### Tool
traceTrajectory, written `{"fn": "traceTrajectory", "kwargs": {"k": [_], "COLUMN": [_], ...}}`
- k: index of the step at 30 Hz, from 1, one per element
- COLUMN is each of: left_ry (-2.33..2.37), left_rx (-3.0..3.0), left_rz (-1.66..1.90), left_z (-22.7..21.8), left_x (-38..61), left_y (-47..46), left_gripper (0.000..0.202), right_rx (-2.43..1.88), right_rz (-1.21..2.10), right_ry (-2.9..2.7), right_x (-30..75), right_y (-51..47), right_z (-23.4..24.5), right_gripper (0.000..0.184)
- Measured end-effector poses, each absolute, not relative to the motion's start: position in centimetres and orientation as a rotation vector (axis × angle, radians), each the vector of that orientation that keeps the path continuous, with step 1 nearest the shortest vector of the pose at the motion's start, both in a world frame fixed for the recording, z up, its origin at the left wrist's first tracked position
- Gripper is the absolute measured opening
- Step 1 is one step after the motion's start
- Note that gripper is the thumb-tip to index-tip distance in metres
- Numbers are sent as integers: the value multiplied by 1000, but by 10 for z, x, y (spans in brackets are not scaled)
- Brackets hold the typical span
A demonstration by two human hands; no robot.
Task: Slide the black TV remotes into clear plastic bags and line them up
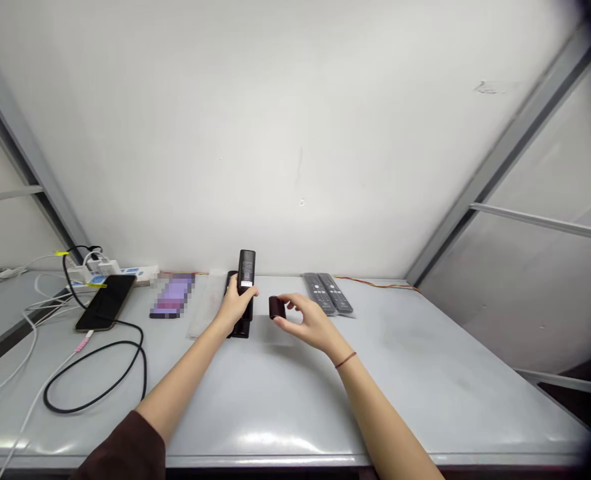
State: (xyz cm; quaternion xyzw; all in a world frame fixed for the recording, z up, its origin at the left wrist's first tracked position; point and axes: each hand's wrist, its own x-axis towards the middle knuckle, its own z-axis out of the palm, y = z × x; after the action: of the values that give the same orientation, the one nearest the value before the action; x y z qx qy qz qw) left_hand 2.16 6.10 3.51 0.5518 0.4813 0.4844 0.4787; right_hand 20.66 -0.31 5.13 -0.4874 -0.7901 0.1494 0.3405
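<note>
My left hand (234, 305) grips a black remote control (247, 267), its far end raised and a small white label on the side facing me. Behind and below it lies another dark remote (240, 330), partly hidden by the hand. Just to the right, my right hand (308, 321) pinches a small dark, slightly curved piece (276, 307) between thumb and fingers; it looks like a battery cover. A gap separates this piece from the held remote. Two remotes in clear sleeves (327, 293) rest side by side beyond my right hand.
Left of my left hand are a clear plastic sleeve (206, 303), a phone with a blurred purple screen (173, 295) and a black phone (106, 303). Chargers fill a power strip (143, 273). A black cable (95, 348) loops across the grey table (275, 400). A white wall (300, 133) stands behind.
</note>
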Motion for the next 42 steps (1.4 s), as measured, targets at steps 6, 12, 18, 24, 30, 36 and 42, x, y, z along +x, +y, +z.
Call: {"fn": "traceTrajectory", "kwargs": {"k": [6, 12, 18, 24, 30, 36, 42], "left_ry": [837, 717, 618, 618, 623, 613, 545], "left_rx": [718, 590, 527, 570, 651, 688, 621], "left_rz": [1083, 1059, 1082, 1082, 1099, 1140, 1346], "left_z": [35, 32, 33, 32, 24, 31, 40], "left_x": [11, 5, 6, 9, 17, 15, 10], "left_y": [43, 42, 41, 36, 31, 32, 34], "left_gripper": [50, 50, 52, 38, 32, 30, 21], "right_rx": [-1014, -938, -1018, -1026, -1079, -1126, -1109], "right_rz": [205, -3, -102, -125, -165, -125, 234], "right_ry": [-2100, -2253, -2281, -2258, -2233, -2207, -2068], "right_x": [177, 154, 150, 159, 166, 162, 154], "right_y": [-7, 3, 7, 9, 2, -1, -5], "right_z": [60, 41, 26, 18, 21, 25, 22], "right_gripper": [44, 44, 41, 58, 63, 57, 53]}}
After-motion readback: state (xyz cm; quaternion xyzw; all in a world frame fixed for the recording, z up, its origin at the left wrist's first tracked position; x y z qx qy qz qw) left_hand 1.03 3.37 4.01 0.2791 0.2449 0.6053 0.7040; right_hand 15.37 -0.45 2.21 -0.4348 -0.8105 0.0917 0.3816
